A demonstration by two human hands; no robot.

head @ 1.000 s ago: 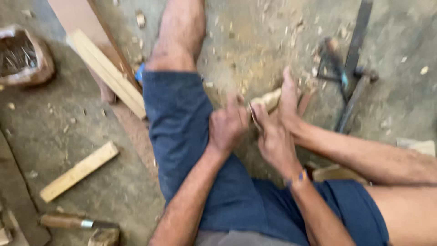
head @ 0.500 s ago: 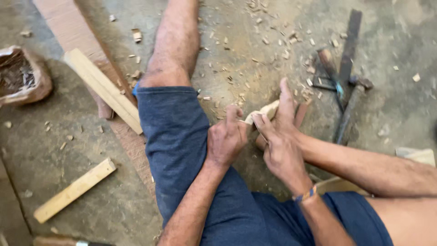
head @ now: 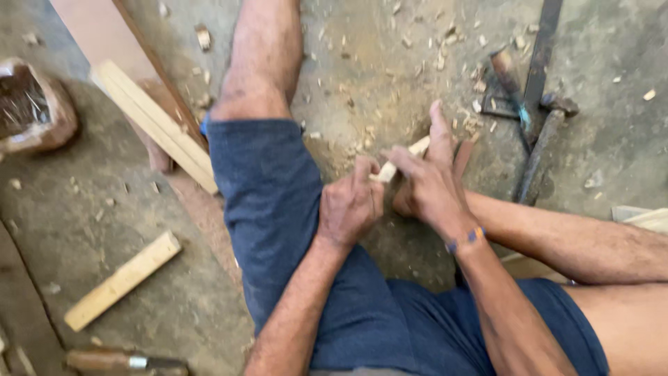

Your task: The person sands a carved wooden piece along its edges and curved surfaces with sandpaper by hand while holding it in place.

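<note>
Small pale wood piece (head: 396, 161), gripped between both hands over the concrete floor (head: 362, 76).
I judge carving underway: left hand (head: 350, 206) fisted near its end, right hand (head: 426, 182) clasping it (blade hidden); next stroke needs steady bracing.

A person sits on a concrete floor (head: 83, 209) strewn with wood chips, legs spread, in blue shorts (head: 278, 209). The left hand (head: 350, 207) and right hand (head: 426, 184) close together around a pale wood piece (head: 390, 167), its far end lying against the foot (head: 440, 132). A wristband (head: 465, 238) circles the right wrist. Metal tools (head: 532, 104) lie beyond the foot. To the left lie a long plank (head: 156, 125), a short wood block (head: 122, 280), and a bag (head: 31, 104). A handled tool (head: 125, 361) lies at the bottom edge.
</note>
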